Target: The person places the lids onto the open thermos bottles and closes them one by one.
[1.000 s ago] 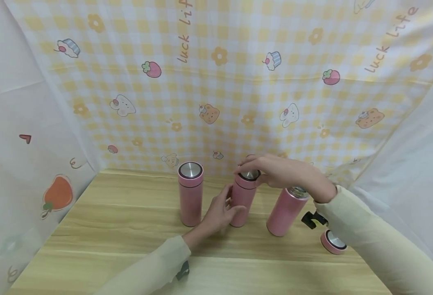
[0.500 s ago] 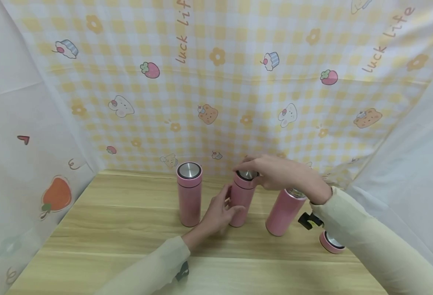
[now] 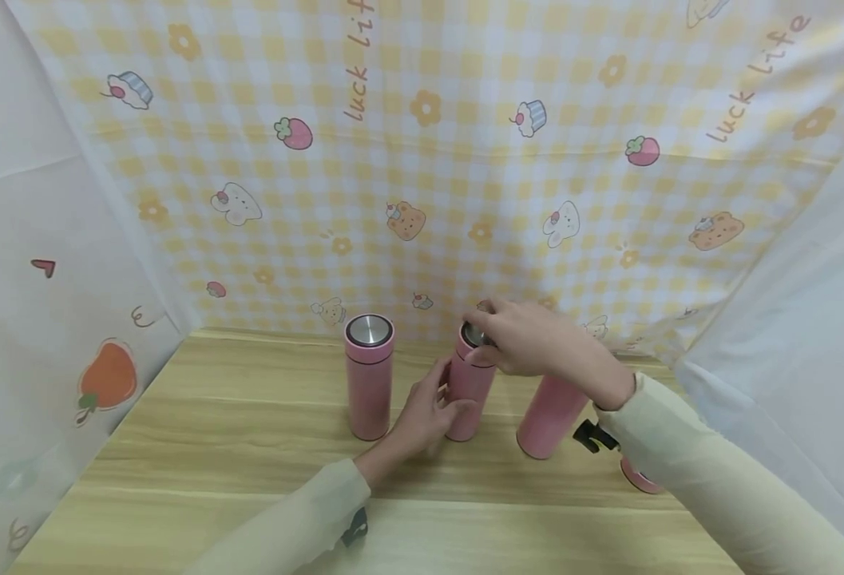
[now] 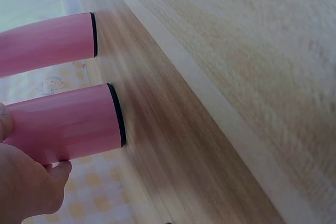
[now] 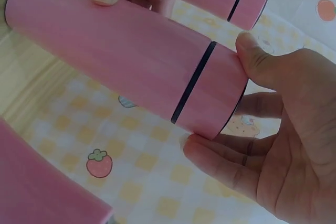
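A pink thermos (image 3: pixel 467 391) stands upright in the middle, between two like it. My left hand (image 3: pixel 423 414) grips its body, thumb in front and fingers round the far side. In the left wrist view, the thermos's dark base rim sits at the wooden tabletop. From above, my right hand (image 3: pixel 529 339) holds the thermos's lid (image 5: pixel 220 85), thumb on one side and fingers on the other. A dark ring separates lid and body in the right wrist view. My right hand hides part of the lid's silver top in the head view.
Another pink thermos (image 3: pixel 370 391), capped, stands to the left. On the right, a third thermos (image 3: pixel 547 423) has its top hidden behind my right hand. A loose pink lid (image 3: pixel 639 477) lies partly under my right sleeve. A yellow checked cloth (image 3: pixel 307 200) hangs behind the table.
My right hand has turned and shifted slightly left on the lid, its forearm now covering the right thermos's top and more of the loose lid. The left hand keeps its grip.
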Action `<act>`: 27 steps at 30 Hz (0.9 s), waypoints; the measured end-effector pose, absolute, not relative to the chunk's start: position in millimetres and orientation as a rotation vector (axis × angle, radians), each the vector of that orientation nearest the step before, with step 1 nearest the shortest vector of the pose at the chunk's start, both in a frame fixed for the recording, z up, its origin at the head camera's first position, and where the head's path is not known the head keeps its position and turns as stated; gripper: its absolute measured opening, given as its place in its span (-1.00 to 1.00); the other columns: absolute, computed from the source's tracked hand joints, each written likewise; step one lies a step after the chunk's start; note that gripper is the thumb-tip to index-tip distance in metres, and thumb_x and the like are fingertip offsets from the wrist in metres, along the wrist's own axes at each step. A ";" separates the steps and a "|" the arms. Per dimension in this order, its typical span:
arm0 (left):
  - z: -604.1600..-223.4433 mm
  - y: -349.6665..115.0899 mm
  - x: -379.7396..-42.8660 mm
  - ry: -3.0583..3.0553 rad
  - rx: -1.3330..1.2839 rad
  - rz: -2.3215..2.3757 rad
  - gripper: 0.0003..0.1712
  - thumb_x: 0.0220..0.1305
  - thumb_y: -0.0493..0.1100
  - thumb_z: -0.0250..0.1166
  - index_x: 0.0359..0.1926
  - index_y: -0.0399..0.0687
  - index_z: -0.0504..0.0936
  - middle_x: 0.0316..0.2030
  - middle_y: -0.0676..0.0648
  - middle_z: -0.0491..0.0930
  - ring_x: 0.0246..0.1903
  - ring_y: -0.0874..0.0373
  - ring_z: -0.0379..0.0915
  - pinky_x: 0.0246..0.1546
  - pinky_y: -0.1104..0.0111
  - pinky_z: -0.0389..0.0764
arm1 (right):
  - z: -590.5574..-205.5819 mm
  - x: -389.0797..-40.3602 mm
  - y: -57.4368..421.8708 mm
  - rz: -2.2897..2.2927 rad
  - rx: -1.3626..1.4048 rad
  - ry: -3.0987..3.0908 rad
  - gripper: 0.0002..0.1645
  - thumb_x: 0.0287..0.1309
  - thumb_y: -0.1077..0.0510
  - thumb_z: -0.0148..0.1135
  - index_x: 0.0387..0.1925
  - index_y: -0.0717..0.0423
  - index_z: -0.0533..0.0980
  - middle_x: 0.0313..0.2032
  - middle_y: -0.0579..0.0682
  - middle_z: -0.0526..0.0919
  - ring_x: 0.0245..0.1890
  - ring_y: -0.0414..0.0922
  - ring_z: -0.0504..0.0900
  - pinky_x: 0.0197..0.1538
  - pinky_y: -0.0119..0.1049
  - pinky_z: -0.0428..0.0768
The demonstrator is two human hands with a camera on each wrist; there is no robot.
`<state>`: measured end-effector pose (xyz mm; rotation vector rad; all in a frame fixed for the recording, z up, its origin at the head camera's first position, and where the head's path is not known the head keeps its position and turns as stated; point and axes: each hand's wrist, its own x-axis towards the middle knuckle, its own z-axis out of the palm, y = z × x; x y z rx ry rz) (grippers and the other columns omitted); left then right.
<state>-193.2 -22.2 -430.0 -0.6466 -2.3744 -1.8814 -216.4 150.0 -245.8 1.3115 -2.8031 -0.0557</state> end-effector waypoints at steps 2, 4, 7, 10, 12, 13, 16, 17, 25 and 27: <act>-430.0 -22.4 -193.7 -2.375 -0.648 -1.880 -0.27 0.38 -0.16 0.37 0.46 0.00 0.23 0.40 -0.10 0.35 0.38 0.03 0.25 0.32 0.10 0.39 | -246.4 -215.7 148.4 -0.077 1.283 -2.812 -0.33 0.34 -0.12 0.34 0.30 0.19 0.47 0.09 0.24 0.57 -0.39 -0.06 0.62 -0.33 -0.18 0.69; -429.8 -22.7 -194.2 -2.379 -0.645 -1.878 -0.27 0.38 -0.17 0.37 0.46 -0.01 0.24 0.39 -0.11 0.36 0.38 0.03 0.25 0.32 0.10 0.39 | -246.7 -215.5 147.6 -0.087 1.265 -2.820 -0.30 0.34 -0.15 0.33 0.31 0.20 0.47 0.10 0.26 0.56 -0.37 -0.04 0.63 -0.32 -0.16 0.69; -429.4 -23.3 -194.2 -2.385 -0.642 -1.874 -0.28 0.38 -0.18 0.37 0.45 -0.01 0.24 0.39 -0.11 0.36 0.38 0.03 0.26 0.32 0.11 0.38 | -246.7 -215.2 147.1 -0.085 1.268 -2.809 -0.27 0.32 -0.17 0.33 0.31 0.21 0.47 0.11 0.27 0.56 -0.36 -0.02 0.64 -0.31 -0.15 0.70; -424.1 -23.6 -190.9 -2.373 -0.655 -1.881 -0.29 0.40 -0.20 0.35 0.45 -0.06 0.23 0.39 -0.16 0.35 0.39 -0.03 0.24 0.32 0.06 0.37 | -247.4 -215.4 148.7 -0.063 1.277 -2.798 -0.26 0.31 -0.17 0.34 0.31 0.22 0.47 0.12 0.28 0.56 -0.37 -0.05 0.64 -0.31 -0.17 0.70; -424.8 -23.2 -190.9 -2.371 -0.658 -1.889 -0.29 0.40 -0.21 0.34 0.46 -0.06 0.22 0.40 -0.16 0.34 0.39 -0.02 0.24 0.32 0.06 0.37 | -248.4 -216.0 151.0 -0.030 1.290 -2.796 -0.25 0.31 -0.18 0.34 0.32 0.22 0.47 0.13 0.27 0.55 -0.36 -0.07 0.63 -0.30 -0.19 0.69; -425.3 -22.8 -190.9 -2.369 -0.658 -1.891 -0.29 0.40 -0.21 0.34 0.46 -0.06 0.23 0.40 -0.16 0.34 0.39 -0.02 0.24 0.32 0.06 0.37 | -249.0 -216.8 152.4 -0.005 1.299 -2.799 -0.25 0.30 -0.18 0.34 0.32 0.21 0.47 0.14 0.26 0.55 -0.35 -0.08 0.63 -0.29 -0.20 0.69; -426.8 -21.5 -191.2 -2.371 -0.649 -1.902 -0.28 0.38 -0.22 0.36 0.45 -0.04 0.23 0.39 -0.14 0.34 0.38 -0.01 0.25 0.32 0.07 0.37 | -250.8 -220.8 158.3 0.063 1.348 -2.807 -0.23 0.28 -0.18 0.36 0.35 0.18 0.45 0.18 0.24 0.52 -0.27 -0.07 0.64 -0.21 -0.16 0.70; -432.2 -21.0 -194.2 -2.376 -0.650 -1.895 -0.27 0.38 -0.20 0.37 0.45 -0.01 0.23 0.40 -0.11 0.34 0.38 0.03 0.25 0.32 0.10 0.38 | -250.7 -222.2 161.0 0.087 1.376 -2.808 -0.21 0.28 -0.17 0.37 0.37 0.17 0.43 0.21 0.25 0.51 -0.22 -0.04 0.66 -0.15 -0.13 0.70; -430.9 -21.9 -193.5 -2.401 -0.640 -1.895 -0.18 0.37 -0.06 0.37 0.51 -0.03 0.17 0.44 -0.14 0.28 0.40 0.02 0.22 0.33 0.14 0.38 | -242.8 -226.7 174.7 0.291 1.661 -2.820 -0.16 0.19 0.30 0.46 0.47 0.06 0.34 0.40 0.13 0.36 0.32 0.05 0.42 0.22 -0.05 0.56; -430.4 -22.7 -193.3 -2.401 -0.636 -1.902 -0.18 0.37 -0.05 0.37 0.50 -0.03 0.17 0.44 -0.14 0.28 0.40 0.02 0.22 0.33 0.15 0.37 | -241.1 -227.1 174.5 0.290 1.713 -2.799 -0.16 0.18 0.37 0.44 0.45 0.05 0.36 0.41 0.04 0.36 0.43 0.05 0.26 0.28 -0.05 0.51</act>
